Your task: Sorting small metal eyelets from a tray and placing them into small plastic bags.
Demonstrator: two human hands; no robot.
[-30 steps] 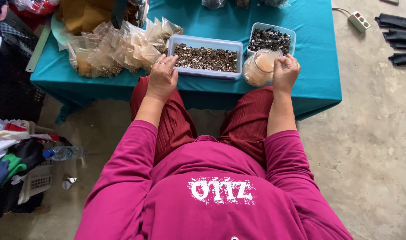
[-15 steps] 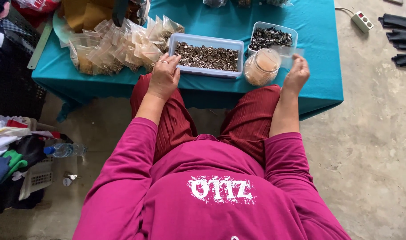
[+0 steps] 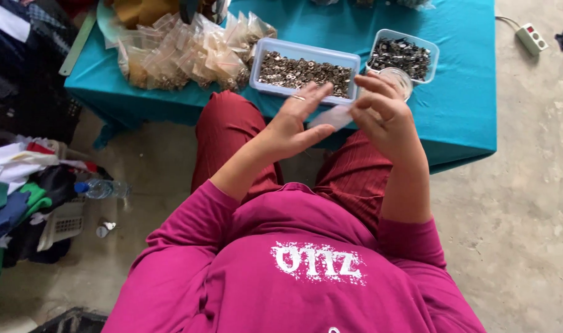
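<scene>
Hands raised above lap, just short of teal bench (image 3: 460, 92). Right hand (image 3: 383, 114) pinches small clear bag (image 3: 334, 116), fingers clamped on its edge; left hand (image 3: 293, 123) open, fingers spread, touching bag's other end. Tray of metal bits (image 3: 303, 69) sits behind.

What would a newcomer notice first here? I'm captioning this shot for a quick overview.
The two raised hands, left hand and right hand, meet over a small clear bag above the lap. Behind them, on the teal table, sit a long tray of small metal parts and a smaller tub. A pile of filled bags lies to the left.
</scene>
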